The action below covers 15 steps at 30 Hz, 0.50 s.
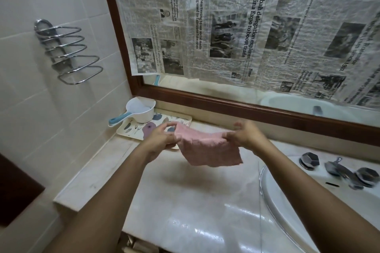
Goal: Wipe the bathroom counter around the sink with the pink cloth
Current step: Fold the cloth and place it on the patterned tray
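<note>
Low in the frame, one glossy pale marble counter [185,201] meets one white oval sink [287,207] at lower right. Two bare forearms reach up to mid-frame, where the left hand [159,139] and right hand [246,136] each pinch a top corner of the single pink terry cloth [207,148], which hangs above the counter. At right, two dark faceted tap knobs [310,160] flank one spout [339,170]. Farther back, one floral tray [131,129] carries one white blue-handled dipper [141,111], below one wood-framed mirror [246,107] covered in newsprint.
</note>
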Available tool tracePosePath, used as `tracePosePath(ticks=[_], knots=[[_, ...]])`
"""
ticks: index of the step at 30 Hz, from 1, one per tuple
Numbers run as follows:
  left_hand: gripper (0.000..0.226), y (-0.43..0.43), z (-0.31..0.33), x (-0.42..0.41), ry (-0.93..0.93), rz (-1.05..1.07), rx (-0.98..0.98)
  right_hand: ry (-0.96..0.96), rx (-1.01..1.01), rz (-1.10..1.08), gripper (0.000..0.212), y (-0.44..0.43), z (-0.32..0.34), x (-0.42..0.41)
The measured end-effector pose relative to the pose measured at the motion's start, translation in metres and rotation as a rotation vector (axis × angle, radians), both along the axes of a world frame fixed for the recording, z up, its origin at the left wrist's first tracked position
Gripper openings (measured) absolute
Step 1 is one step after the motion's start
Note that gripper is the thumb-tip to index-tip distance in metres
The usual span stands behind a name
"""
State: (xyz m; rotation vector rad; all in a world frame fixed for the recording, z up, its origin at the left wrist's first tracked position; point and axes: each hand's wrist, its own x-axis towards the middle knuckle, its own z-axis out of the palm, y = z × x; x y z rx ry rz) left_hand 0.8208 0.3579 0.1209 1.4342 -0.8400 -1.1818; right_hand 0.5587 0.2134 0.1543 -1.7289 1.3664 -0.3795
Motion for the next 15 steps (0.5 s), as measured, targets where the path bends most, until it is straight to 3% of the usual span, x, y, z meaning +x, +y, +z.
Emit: tracePosePath(ticks=[1, 2, 4, 7, 10, 15], knots=[[0.07, 0.001, 0.0, 0.004, 0.056, 0.06, -0.034, -0.039, -0.003, 0.002, 0.087, 0.003, 0.0, 0.003], [0.072, 0.004, 0.0, 0.006, 0.098, 0.1, -0.05, -0.09, 0.008, 0.012, 0.081, 0.007, 0.001, 0.006], [0.072, 0.013, -0.006, 0.008, 0.09, 0.086, 0.002, -0.197, 0.058, 0.041, 0.054, 0.017, 0.003, 0.012], [0.065, 0.031, -0.022, 0.012, 0.049, 0.061, 0.094, -0.218, 0.038, 0.026, 0.03, 0.026, -0.007, 0.016], [0.042, 0.036, -0.017, 0.021, -0.06, 0.07, 0.108, -0.198, 0.02, 0.058, 0.015, 0.036, -0.014, 0.017], [0.024, 0.041, 0.012, 0.029, -0.304, -0.043, 0.083, -0.163, -0.016, 0.159, 0.01, 0.046, -0.011, 0.025]])
